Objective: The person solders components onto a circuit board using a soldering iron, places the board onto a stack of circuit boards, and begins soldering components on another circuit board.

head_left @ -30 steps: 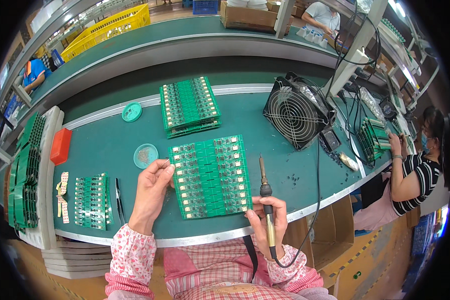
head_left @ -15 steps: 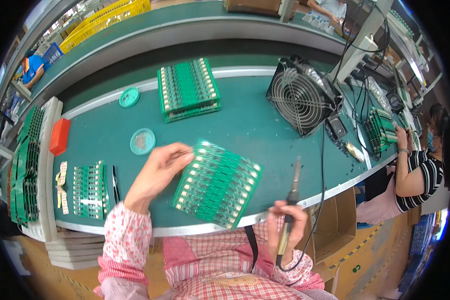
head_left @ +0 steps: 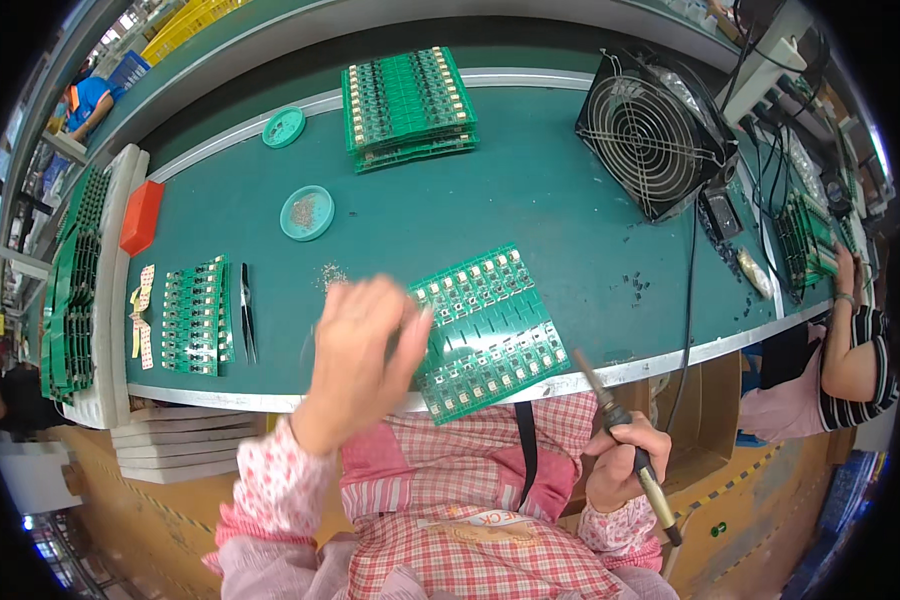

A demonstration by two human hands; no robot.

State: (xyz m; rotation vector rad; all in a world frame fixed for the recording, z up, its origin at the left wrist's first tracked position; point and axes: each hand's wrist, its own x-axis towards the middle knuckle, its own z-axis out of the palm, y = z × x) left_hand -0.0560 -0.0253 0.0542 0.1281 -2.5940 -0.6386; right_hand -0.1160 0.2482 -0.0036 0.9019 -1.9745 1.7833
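Observation:
A green circuit board (head_left: 492,335) with rows of small pale parts sits at the table's front edge, its near corner reaching past the rim. My left hand (head_left: 360,355) is by the board's left edge, its fingers smeared by motion; whether it touches the board is unclear. My right hand (head_left: 628,455) grips a soldering iron (head_left: 653,490), whose tip points up and left, close to the board's right corner. Beyond my left hand lies a scatter of tiny parts (head_left: 330,272). A round teal dish (head_left: 307,213) holds more small parts.
Stacked circuit boards (head_left: 410,100) stand at the back, beside a teal lid (head_left: 283,127). A black fan (head_left: 650,135) is at back right. Left are tweezers (head_left: 247,315), another board (head_left: 196,318), a red box (head_left: 142,217) and racked boards (head_left: 75,290). A co-worker (head_left: 840,360) sits at right.
The board has turned and shifted right. My left hand has moved right and lower, away from the board's upper corner. The soldering iron has swung from upright to tilted, its tip lower.

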